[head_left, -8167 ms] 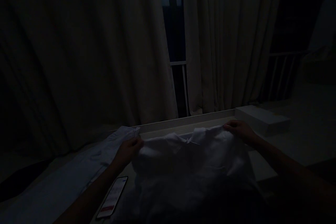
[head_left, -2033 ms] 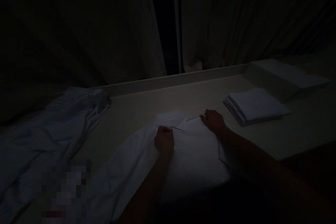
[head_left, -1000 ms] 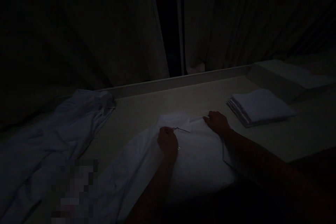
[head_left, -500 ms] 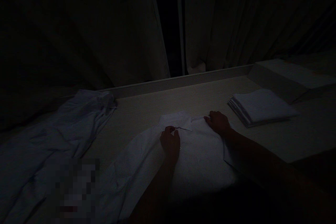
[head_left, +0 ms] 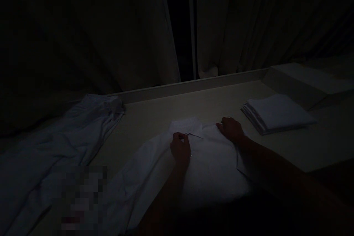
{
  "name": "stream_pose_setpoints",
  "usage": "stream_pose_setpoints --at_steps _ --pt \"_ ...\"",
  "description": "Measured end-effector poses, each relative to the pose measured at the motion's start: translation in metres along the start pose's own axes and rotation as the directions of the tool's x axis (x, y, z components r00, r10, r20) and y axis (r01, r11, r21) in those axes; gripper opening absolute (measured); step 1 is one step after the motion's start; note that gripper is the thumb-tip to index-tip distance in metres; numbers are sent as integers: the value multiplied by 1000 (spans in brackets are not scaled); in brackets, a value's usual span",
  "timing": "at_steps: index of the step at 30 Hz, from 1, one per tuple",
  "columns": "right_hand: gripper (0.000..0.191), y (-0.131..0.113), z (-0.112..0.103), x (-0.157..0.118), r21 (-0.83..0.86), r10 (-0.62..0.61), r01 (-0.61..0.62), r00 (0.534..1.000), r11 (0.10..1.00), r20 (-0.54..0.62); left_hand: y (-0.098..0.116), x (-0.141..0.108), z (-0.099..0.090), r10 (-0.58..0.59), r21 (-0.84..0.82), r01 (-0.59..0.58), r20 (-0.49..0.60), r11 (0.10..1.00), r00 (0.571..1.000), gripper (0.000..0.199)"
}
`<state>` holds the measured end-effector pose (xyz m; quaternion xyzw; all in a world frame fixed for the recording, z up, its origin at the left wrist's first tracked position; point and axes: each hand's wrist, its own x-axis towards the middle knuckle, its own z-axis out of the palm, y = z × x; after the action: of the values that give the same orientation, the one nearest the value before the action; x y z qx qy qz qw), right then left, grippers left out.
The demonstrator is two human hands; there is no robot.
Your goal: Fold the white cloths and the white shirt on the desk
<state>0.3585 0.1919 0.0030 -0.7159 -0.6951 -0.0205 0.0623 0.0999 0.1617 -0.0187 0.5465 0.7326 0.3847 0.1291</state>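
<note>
The white shirt (head_left: 214,166) lies front-up on the desk (head_left: 149,112); the left hand (head_left: 181,149) narrowly pinches it below the collar (head_left: 182,122); the right hand (head_left: 231,129) pinches a shoulder (head_left: 211,127); light, even tension should limit creases.

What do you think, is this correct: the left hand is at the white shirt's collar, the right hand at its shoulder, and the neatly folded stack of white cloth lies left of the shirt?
No: the neatly folded stack of white cloth lies right of the white shirt, as the head view shows. The rest is correct.
</note>
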Motion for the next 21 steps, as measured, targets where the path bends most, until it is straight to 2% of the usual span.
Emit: stream_pose_setpoints --at_steps 7,13,21 --pt "51 0 -1 0 16 -7 7 1000 1000 16 -1 1 0 -18 -9 18 -10 1000 1000 10" --pt "49 2 2 0 -2 -31 31 999 1000 -29 -3 1 1 -5 8 5 2 1000 1000 8" --pt "49 1 2 0 -22 -23 22 1000 1000 -16 -1 1 0 8 43 -7 -15 999 1000 5"
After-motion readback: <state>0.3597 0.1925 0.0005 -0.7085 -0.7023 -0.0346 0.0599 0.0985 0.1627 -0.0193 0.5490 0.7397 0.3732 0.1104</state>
